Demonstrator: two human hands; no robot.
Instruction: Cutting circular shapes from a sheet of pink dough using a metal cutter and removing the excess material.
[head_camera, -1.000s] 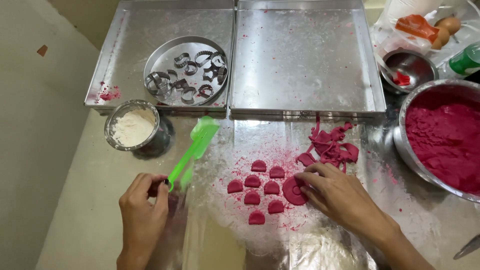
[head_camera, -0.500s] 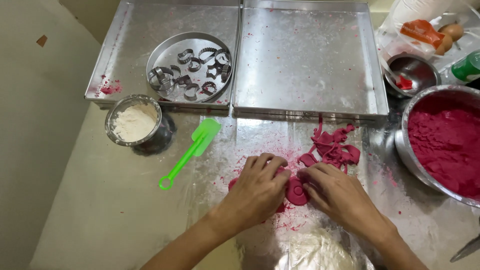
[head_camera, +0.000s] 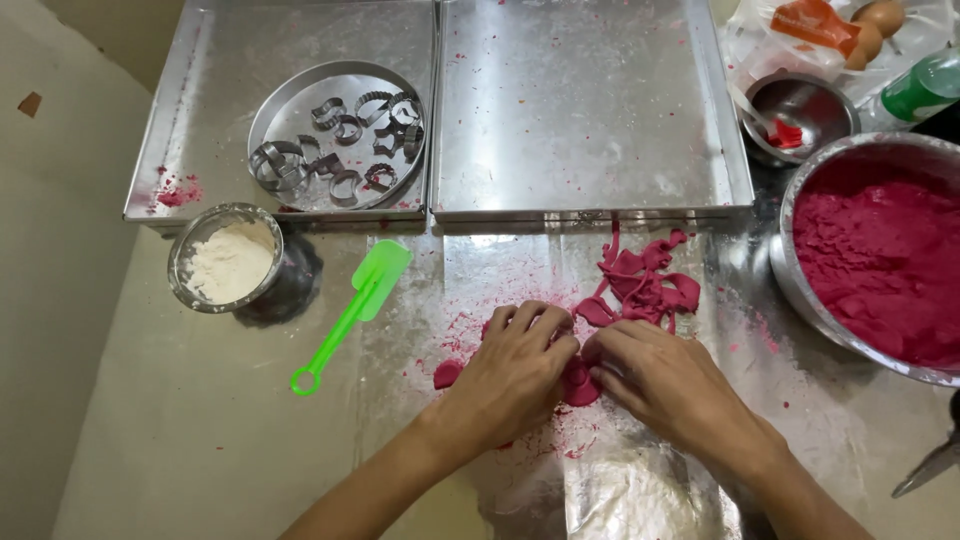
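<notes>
Presently noted: left hand (head_camera: 512, 372) and right hand (head_camera: 668, 385) side by side, palms down, fingertips meeting over a round pink dough piece (head_camera: 578, 384) on the foil-covered work surface (head_camera: 200, 450). Both hands curled, fingers bent and pressing on the dough pieces; whether either actually pinches a piece cannot be told, since the fingers cover the contact. One small pink cut-out (head_camera: 447, 374) exposed just left of the left hand, touching nothing else.

Just beyond the fingertips, near but apart: heap of pink dough scraps (head_camera: 645, 282), reaching almost to the front edge of the empty baking tray (head_camera: 590, 110). Farther left of that tray, edge to edge with it: second tray (head_camera: 200, 70) carrying a round tin of metal cutters (head_camera: 338, 138), with pink crumbs in its near left corner.

Left of the left hand, well apart: green spatula (head_camera: 350, 312) lying flat and diagonal, ring end nearest the person. Beyond it, small bowl of flour (head_camera: 226, 262) close to the second tray's front edge.

Right of the right hand, well apart: large steel bowl of pink dough (head_camera: 880, 262), rim overhanging the right border of view. Behind it, small steel bowl (head_camera: 800, 112), green bottle (head_camera: 922, 88) and eggs (head_camera: 872, 28) on plastic wrap.

Open room: broad bare stretch left of the left forearm, from spatula down to the near edge; narrower strip between right hand and large bowl, dusted with crumbs.
</notes>
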